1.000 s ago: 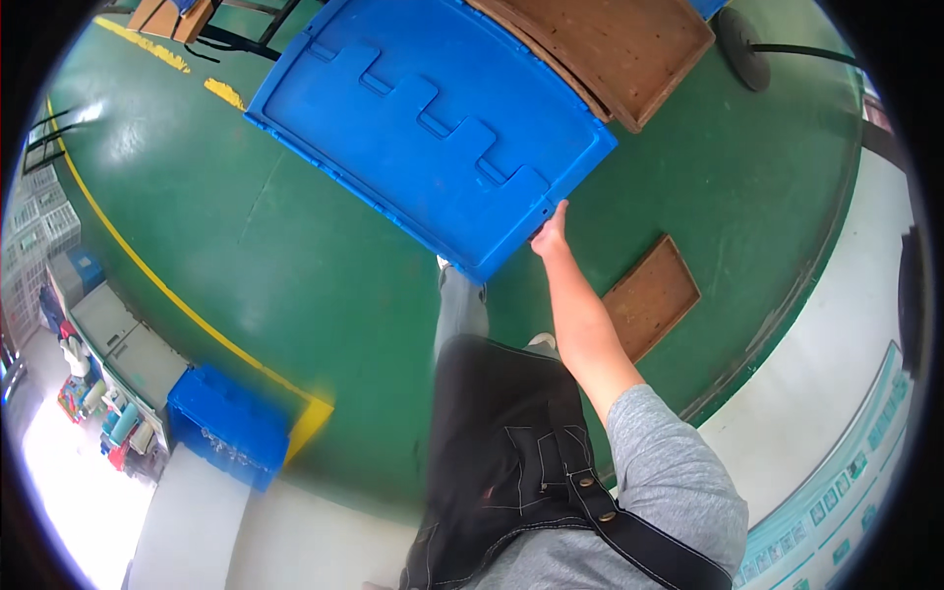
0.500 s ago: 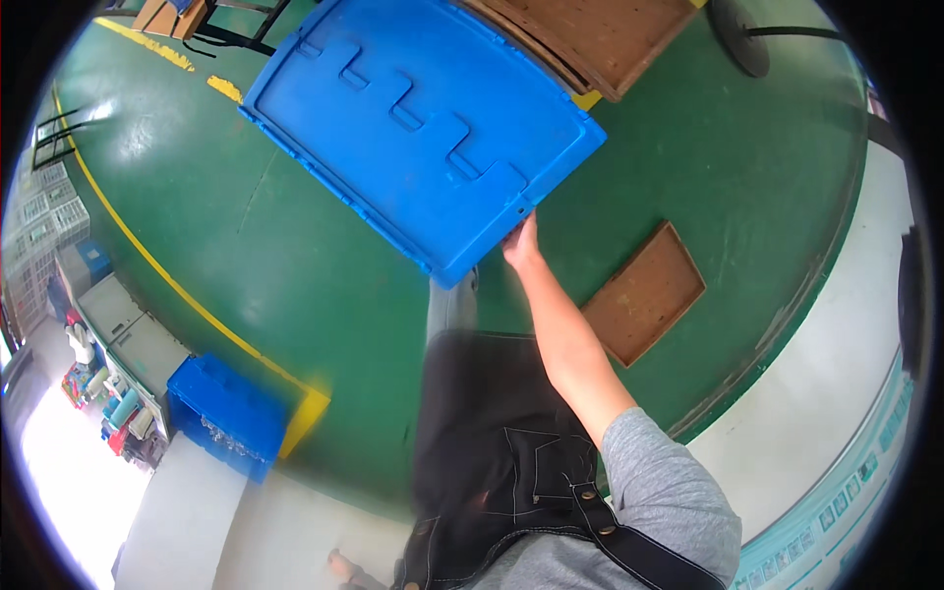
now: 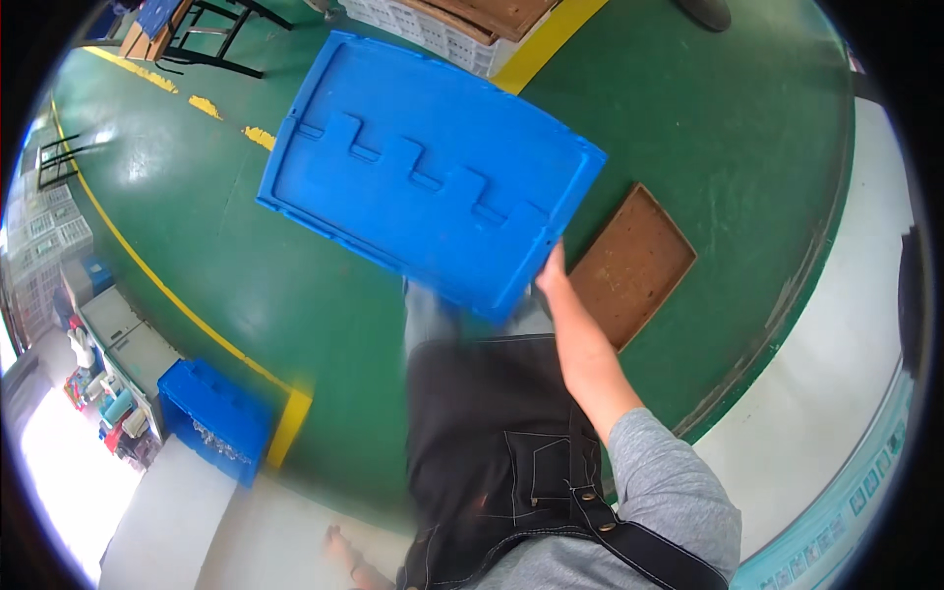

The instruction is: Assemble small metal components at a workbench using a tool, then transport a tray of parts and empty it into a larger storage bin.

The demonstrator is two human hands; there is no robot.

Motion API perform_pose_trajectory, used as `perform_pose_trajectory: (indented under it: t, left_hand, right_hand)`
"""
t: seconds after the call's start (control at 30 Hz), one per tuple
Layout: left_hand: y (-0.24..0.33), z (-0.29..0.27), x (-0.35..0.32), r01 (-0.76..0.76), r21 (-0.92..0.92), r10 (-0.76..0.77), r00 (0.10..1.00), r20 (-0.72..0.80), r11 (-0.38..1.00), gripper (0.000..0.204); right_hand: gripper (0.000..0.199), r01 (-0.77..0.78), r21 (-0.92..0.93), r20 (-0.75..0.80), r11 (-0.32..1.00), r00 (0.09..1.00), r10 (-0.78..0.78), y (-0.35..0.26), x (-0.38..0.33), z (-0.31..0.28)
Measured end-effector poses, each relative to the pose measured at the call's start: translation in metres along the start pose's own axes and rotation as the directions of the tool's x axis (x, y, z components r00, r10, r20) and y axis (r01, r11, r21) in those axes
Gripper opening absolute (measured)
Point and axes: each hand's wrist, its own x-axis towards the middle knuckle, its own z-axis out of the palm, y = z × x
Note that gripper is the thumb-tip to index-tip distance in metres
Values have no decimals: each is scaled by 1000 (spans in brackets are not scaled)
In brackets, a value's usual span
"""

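Overhead, right hand (image 3: 553, 278) gripping ribbed blue plastic lid (image 3: 428, 177), glossy green floor (image 3: 747, 128)

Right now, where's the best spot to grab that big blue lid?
Probably at the raised rim along an edge. The blue lid is wide, flat and thin, so fingers hook best round its border. The right hand grips its near corner from below; a grip on the far edge might steady it.

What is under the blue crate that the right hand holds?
Under the blue crate, only green floor and the person's legs show; whatever lies directly beneath it is covered. The right hand grips its corner.
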Motion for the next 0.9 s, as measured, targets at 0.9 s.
perform_pose_trajectory:
  t: [0.9]
  left_hand:
    - [-58, -167, 160, -281, 277, 188, 929, 318, 919, 41]
  right_hand:
    - [44, 120, -11, -128, 993, 984, -121, 127, -231, -99]
